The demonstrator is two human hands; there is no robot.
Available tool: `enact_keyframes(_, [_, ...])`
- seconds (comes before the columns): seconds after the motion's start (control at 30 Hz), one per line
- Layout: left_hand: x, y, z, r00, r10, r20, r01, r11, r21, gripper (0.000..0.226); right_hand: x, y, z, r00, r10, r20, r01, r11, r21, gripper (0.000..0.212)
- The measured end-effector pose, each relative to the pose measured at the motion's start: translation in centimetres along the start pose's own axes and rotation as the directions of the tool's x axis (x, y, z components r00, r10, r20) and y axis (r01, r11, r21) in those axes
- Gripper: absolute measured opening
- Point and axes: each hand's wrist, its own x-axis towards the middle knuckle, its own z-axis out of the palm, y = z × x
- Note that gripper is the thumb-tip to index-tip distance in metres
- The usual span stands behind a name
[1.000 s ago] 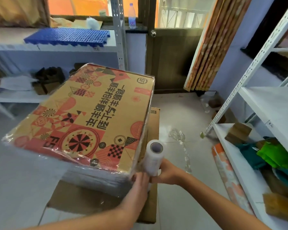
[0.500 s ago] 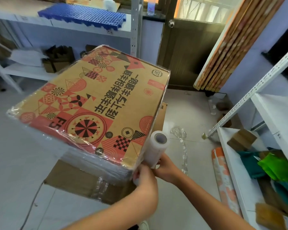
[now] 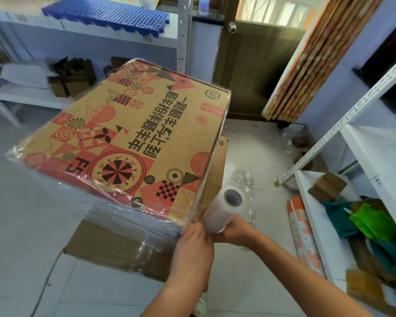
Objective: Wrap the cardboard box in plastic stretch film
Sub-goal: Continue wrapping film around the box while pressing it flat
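Observation:
A brown cardboard box [image 3: 133, 138] printed with red and black patterns sits tilted on a plain carton. Clear stretch film covers its top and near side, bunched in folds along the near edge. At the box's near right corner both hands meet. My right hand [image 3: 234, 229] grips the white roll of stretch film [image 3: 224, 209] from below, the roll pointing up and away. My left hand [image 3: 193, 240] grips the box corner beside the roll, fingers curled over the film there.
A plain brown carton [image 3: 114, 248] on the floor supports the box. White metal shelving [image 3: 375, 161] with cloth and small boxes stands at the right. A crumpled film scrap [image 3: 245, 181] and a patterned roll [image 3: 303, 232] lie on the tiled floor. Shelves [image 3: 32, 94] stand behind.
The view has shifted downward and closer. The box, the roll and both hands keep nearly the same places relative to each other at the near right corner.

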Motion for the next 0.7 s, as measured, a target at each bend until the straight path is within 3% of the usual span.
enact_keyframes(0.2, [-0.8, -1.6, 0.0, 0.979, 0.2, 0.032, -0.203, 0.96, 0.194, 0.047, 0.7, -0.2, -2.1, 0.989, 0.121, -0.083, -0.126, 0.991, -0.051, 0.06])
enact_keyframes(0.37, [-1.3, -1.6, 0.3, 0.974, 0.195, 0.112, -0.22, 0.931, 0.291, 0.051, 1.7, 0.0, -0.9, 0.982, 0.106, -0.158, -0.1, 0.994, 0.04, 0.051])
enact_keyframes(0.43, [-1.3, -1.5, 0.9, 0.99, 0.14, 0.023, -0.142, 0.967, 0.214, 0.046, 2.0, -0.1, -0.2, 0.983, 0.086, -0.161, -0.072, 0.993, 0.092, 0.053])
enact_keyframes(0.5, [-1.0, -1.4, 1.2, 0.986, 0.062, -0.153, -0.049, 0.995, 0.09, 0.033, 2.1, -0.3, 0.0, 0.992, 0.021, -0.126, -0.007, 0.993, 0.114, 0.064])
enact_keyframes(0.57, [-0.9, -1.3, 0.9, 0.969, 0.073, -0.236, -0.081, 0.996, -0.022, 0.027, 2.1, -0.4, -0.7, 1.0, -0.02, -0.022, 0.022, 0.996, 0.082, 0.072])
enact_keyframes(0.7, [0.0, -1.9, 3.0, 0.892, 0.072, -0.447, -0.052, 0.997, 0.057, 0.029, 2.2, 0.1, -2.2, 0.99, 0.035, 0.134, -0.033, 0.999, -0.017, 0.063])
